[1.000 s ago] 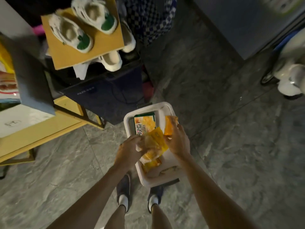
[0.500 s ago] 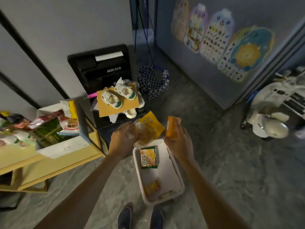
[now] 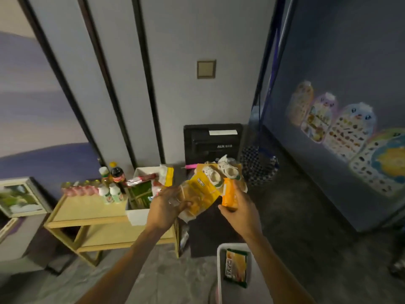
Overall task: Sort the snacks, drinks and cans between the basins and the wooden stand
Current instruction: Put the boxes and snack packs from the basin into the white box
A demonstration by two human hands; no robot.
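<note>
My left hand (image 3: pixel 167 208) grips a yellow snack bag (image 3: pixel 200 194), held up in front of me. My right hand (image 3: pixel 237 212) holds a small orange packet (image 3: pixel 229 194) just right of that bag. Below, a white basin (image 3: pixel 220 260) on the floor holds a green-and-orange snack pack (image 3: pixel 236 267). To the left stands the wooden stand (image 3: pixel 92 218); on its top are bottles (image 3: pixel 112 183), small drink packs (image 3: pixel 79 189) and a second white basin (image 3: pixel 138 215) full of snack packets.
A black appliance (image 3: pixel 213 145) stands against the wall, with a cardboard sheet and small white shoes (image 3: pixel 221 172) in front of it. A checked bag (image 3: pixel 256 167) sits right of it. A framed picture (image 3: pixel 19 197) leans at the left. Posters cover the right wall.
My head has tilted up from the floor basin toward the wall and stand. Both hands have lifted the yellow bag and orange packet out of the floor basin, toward the stand.
</note>
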